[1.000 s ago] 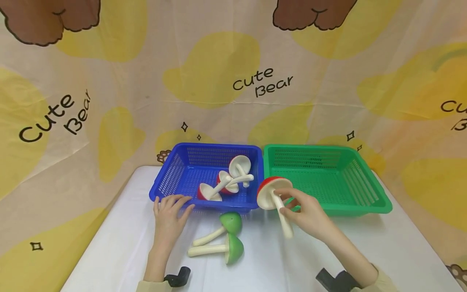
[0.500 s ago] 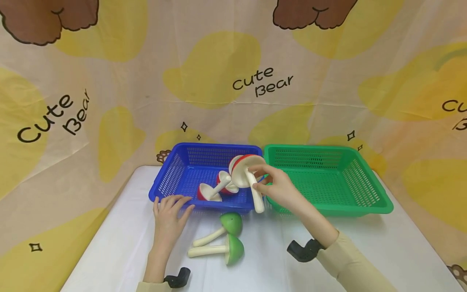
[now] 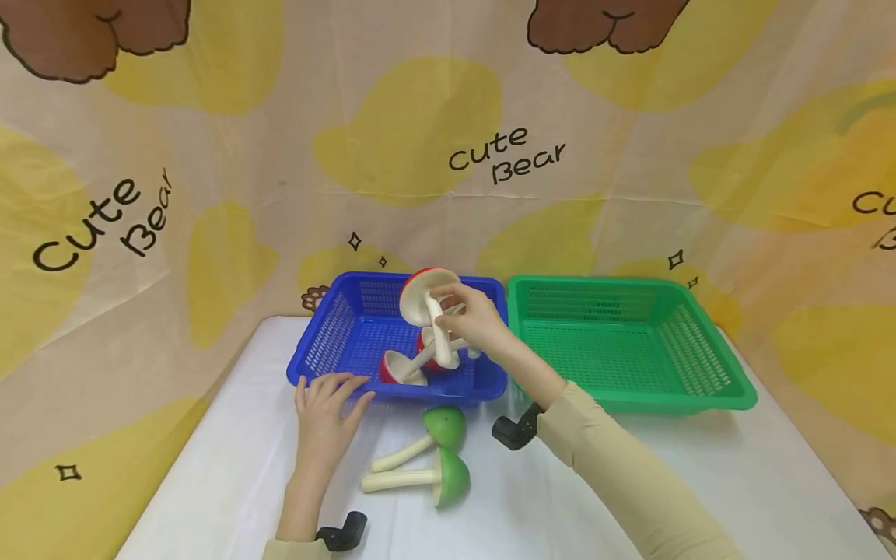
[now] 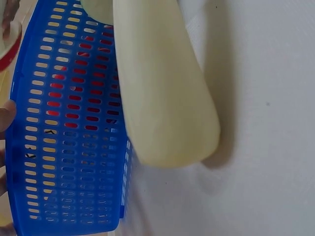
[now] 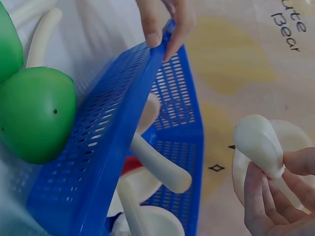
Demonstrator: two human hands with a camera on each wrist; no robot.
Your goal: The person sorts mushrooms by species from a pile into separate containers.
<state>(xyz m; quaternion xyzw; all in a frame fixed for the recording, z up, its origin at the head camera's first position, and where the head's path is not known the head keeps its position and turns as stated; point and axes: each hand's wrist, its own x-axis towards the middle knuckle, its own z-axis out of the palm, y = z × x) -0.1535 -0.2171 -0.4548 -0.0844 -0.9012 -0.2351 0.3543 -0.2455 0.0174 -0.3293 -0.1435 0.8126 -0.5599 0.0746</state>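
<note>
My right hand (image 3: 477, 317) pinches the white stem of a red-capped toy mushroom (image 3: 417, 302) above the blue basket (image 3: 336, 327). Its pale cap underside faces me, and the stem's end (image 5: 256, 137) looms large in the right wrist view. Inside that basket lie several red-capped mushrooms (image 3: 399, 367), partly hidden by my right hand and the held one. At the basket's front left, my left hand (image 3: 325, 420) grips the rim, fingers over it and thumb on the near side. Two green-capped mushrooms (image 3: 453, 476) lie on the white table in front, stems to the left.
A green basket (image 3: 728, 395) stands right beside the blue one, with nothing seen in it. Behind both hangs a printed cloth (image 3: 406, 140). The white table (image 3: 210, 467) extends on either side. A black wrist mount (image 3: 516, 429) sits under my right sleeve.
My right hand has carried the red-capped mushroom left and away from me, from in front of the green basket to over the blue one. The left hand has stayed at the rim.
</note>
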